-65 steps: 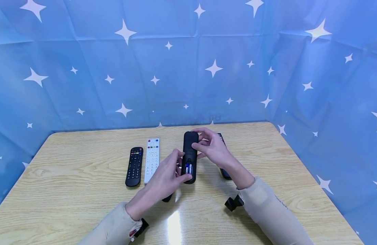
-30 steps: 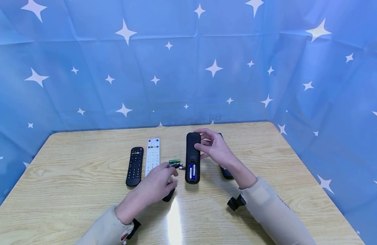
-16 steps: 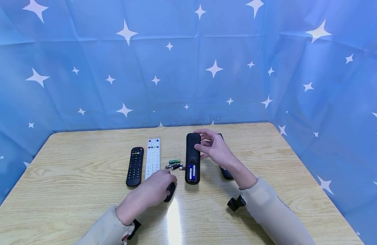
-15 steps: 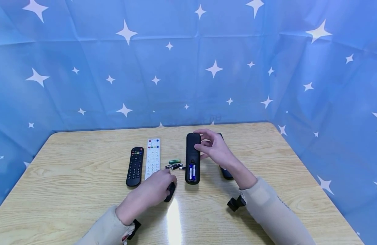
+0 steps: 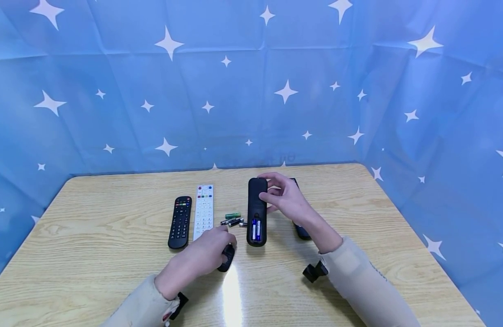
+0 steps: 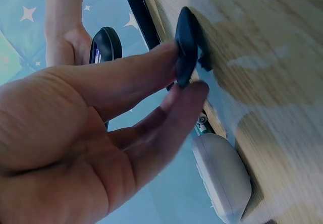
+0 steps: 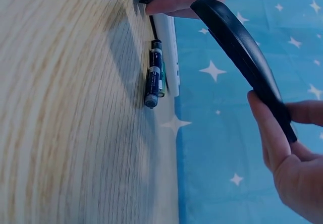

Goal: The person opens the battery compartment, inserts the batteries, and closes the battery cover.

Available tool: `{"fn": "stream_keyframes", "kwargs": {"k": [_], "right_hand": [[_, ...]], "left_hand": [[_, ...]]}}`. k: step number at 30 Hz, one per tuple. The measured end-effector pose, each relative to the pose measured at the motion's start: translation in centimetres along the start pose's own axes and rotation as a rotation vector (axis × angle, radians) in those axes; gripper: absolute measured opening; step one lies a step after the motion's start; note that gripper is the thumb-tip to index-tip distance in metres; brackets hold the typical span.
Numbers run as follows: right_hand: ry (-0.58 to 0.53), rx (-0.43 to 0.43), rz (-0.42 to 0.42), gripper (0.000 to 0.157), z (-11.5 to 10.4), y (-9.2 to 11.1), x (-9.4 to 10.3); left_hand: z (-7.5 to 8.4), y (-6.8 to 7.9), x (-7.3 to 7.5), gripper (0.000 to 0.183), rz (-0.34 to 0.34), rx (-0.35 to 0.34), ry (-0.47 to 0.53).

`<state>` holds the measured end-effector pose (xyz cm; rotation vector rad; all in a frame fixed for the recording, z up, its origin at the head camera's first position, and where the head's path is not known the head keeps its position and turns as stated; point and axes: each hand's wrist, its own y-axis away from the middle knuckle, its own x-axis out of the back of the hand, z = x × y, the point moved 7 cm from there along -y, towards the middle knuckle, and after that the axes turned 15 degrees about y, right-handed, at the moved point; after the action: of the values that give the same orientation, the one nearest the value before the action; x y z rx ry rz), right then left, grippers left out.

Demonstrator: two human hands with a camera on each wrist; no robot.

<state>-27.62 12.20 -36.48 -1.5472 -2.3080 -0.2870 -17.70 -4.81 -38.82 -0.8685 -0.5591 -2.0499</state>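
Note:
My right hand (image 5: 286,200) holds a black remote control (image 5: 257,195) by its upper end, above the table. Its back faces the head camera, and two blue-and-white batteries (image 5: 256,230) sit in the uncovered compartment at the lower end. Down by the table, my left hand (image 5: 206,252) pinches a thin black battery cover (image 6: 185,47) between thumb and fingertips. The left wrist view shows this cover edge-on, with a small tab standing out. Several loose batteries (image 5: 235,221), one of them green, lie on the wood between the hands.
A white remote (image 5: 204,209) and another black remote (image 5: 179,222) lie to the left, buttons up. A further black remote (image 5: 302,231) lies at the right, partly hidden behind the right hand and wrist. The wooden table (image 5: 112,218) meets a blue star-printed cloth (image 5: 235,91).
My left hand has let go of the remote, moved left and down, and taken hold of the battery cover, whose near end has shifted slightly. The remote has moved slightly right in my right hand.

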Motion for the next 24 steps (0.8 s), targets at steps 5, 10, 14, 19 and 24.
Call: {"fn": "stream_keyframes", "kwargs": {"k": [5, 10, 14, 19, 24], "right_hand": [[0.000, 0.003, -0.002, 0.050, 0.0, 0.0, 0.0], [0.003, 0.003, -0.004, 0.051, 0.0, 0.0, 0.0], [0.000, -0.002, -0.001, 0.050, 0.0, 0.0, 0.0], [0.002, -0.005, -0.002, 0.050, 0.0, 0.0, 0.0], [0.009, -0.005, -0.003, 0.050, 0.1, 0.0, 0.0]], "left_hand": [[0.0, 0.1, 0.0, 0.032, 0.012, -0.014, 0.045], [0.0, -0.1, 0.2, 0.031, 0.026, -0.034, 0.061], [0.3, -0.2, 0.5, 0.029, 0.052, -0.086, 0.086], [0.4, -0.3, 0.8, 0.029, 0.062, -0.110, 0.147], [0.5, -0.4, 1.1, 0.029, 0.079, -0.118, 0.186]]}}
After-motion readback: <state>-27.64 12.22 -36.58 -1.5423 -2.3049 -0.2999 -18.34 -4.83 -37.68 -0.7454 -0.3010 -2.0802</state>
